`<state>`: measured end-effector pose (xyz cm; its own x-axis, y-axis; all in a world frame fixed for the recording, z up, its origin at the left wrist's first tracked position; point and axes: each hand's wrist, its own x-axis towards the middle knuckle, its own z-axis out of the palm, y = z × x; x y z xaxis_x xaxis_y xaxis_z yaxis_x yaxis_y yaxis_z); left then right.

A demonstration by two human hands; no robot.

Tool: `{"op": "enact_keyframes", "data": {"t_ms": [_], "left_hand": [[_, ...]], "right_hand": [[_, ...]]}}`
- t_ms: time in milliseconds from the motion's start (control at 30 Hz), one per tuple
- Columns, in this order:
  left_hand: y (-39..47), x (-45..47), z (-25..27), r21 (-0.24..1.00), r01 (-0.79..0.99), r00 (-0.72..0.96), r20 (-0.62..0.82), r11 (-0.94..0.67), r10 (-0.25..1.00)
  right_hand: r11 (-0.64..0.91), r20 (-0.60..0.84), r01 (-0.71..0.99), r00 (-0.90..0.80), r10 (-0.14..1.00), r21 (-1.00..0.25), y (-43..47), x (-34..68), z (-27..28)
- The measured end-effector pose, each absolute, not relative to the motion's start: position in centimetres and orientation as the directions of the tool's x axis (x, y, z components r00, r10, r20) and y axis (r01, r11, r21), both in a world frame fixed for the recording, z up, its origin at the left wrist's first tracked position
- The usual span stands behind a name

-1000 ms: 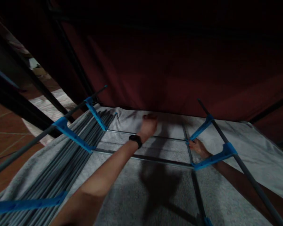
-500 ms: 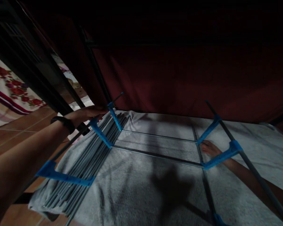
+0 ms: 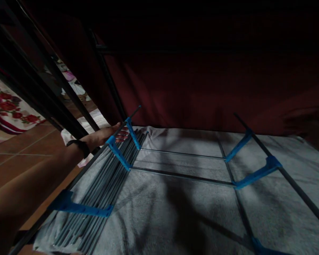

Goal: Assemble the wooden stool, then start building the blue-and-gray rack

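A rack frame of grey metal poles and blue plastic brackets (image 3: 119,154) lies across a light grey cloth (image 3: 202,212). My left hand (image 3: 114,134) is closed around the left long pole (image 3: 82,172), between two brackets, with its fingertips showing on the far side. Two thin crossbars (image 3: 182,176) join the left brackets to the right ones (image 3: 257,175). Up at the right edge, my right hand (image 3: 305,122) is dark and smeared, away from the right long pole (image 3: 303,194); its fingers cannot be made out.
A bundle of several loose grey tubes (image 3: 103,187) lies under the left brackets. Behind the cloth hangs a dark red curtain (image 3: 188,95). Dark metal posts (image 3: 108,78) stand at the left, above a tiled floor (image 3: 29,148) and a flowered cloth (image 3: 10,104).
My right hand has left the inner pole by the right brackets and moved up and to the right. My left hand stays at the left pole. The view has shifted slightly.
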<state>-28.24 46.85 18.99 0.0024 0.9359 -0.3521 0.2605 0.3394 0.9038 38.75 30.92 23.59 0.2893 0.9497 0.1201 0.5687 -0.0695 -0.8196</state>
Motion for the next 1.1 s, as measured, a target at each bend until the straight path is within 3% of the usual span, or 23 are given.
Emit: {"op": "enact_keyframes", "data": {"t_ms": [67,167,267,367,500,833,1100], "left_hand": [[46.4,-29.0,17.2,0.868,0.234,0.004,-0.451,0.438,0.893],[45.4,-29.8,15.1,0.818,0.289,0.013,-0.523,0.498,0.852],[45.0,-29.6,13.9,0.845,0.335,0.123,-0.477,0.416,0.87],[45.9,-28.5,12.7,0.866,0.39,0.161,-0.398,0.312,0.903],[47.7,-27.2,10.6,0.852,0.425,0.182,-0.41,0.305,0.894],[50.6,-26.8,5.8,0.786,0.494,0.077,-0.465,0.371,0.882],[50.0,-25.8,5.6,0.786,0.509,0.091,-0.454,0.35,0.887]], "right_hand": [[0.027,0.229,0.733,0.177,0.957,-0.679,31.8,31.3,24.6],[0.113,0.063,0.814,-0.094,0.994,-0.57,34.7,21.1,21.6],[0.283,-0.025,0.842,-0.33,0.944,-0.46,38.5,14.3,15.5],[0.312,-0.081,0.87,-0.368,0.926,-0.382,41.8,9.8,9.4],[0.3,-0.092,0.915,-0.335,0.938,-0.271,44.9,4.8,3.9],[0.351,-0.066,0.909,-0.373,0.925,-0.223,47.5,3.0,-0.5],[0.349,-0.061,0.866,-0.394,0.917,-0.358,47.7,4.3,-0.2]]}}
